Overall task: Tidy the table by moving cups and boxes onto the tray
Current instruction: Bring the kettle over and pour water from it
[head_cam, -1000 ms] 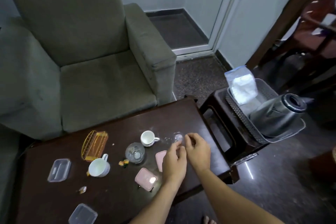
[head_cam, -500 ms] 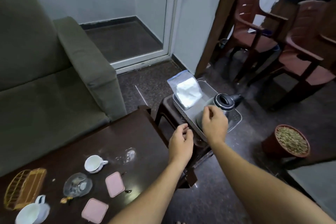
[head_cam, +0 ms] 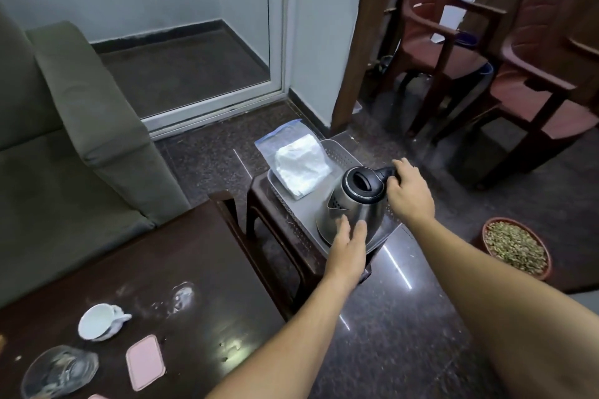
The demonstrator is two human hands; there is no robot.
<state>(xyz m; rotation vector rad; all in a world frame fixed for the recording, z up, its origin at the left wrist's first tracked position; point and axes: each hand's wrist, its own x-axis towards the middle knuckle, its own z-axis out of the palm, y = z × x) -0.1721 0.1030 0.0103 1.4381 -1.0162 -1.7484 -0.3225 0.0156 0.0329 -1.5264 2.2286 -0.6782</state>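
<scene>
A grey perforated tray (head_cam: 337,152) sits on a small dark stool (head_cam: 259,191) to the right of the dark table (head_cam: 194,256). In the tray stand a steel kettle (head_cam: 356,201) and a clear bag of white material (head_cam: 301,165). My right hand (head_cam: 410,193) is closed around the kettle's black handle. My left hand (head_cam: 348,241) rests flat against the kettle's lower side, fingers apart. On the table lie a white cup (head_cam: 99,321) on its side, a glass cup (head_cam: 60,371) and a pink box (head_cam: 145,361).
A green armchair (head_cam: 64,146) stands behind the table. Brown plastic chairs (head_cam: 505,52) fill the right side. A clay pot of pebbles (head_cam: 515,246) sits on the floor right of the stool. A wet smear (head_cam: 175,298) marks the table.
My view swung right from the table to the stool. Both hands left the table and reached the kettle; the right one closed on its handle, the left one came against its side.
</scene>
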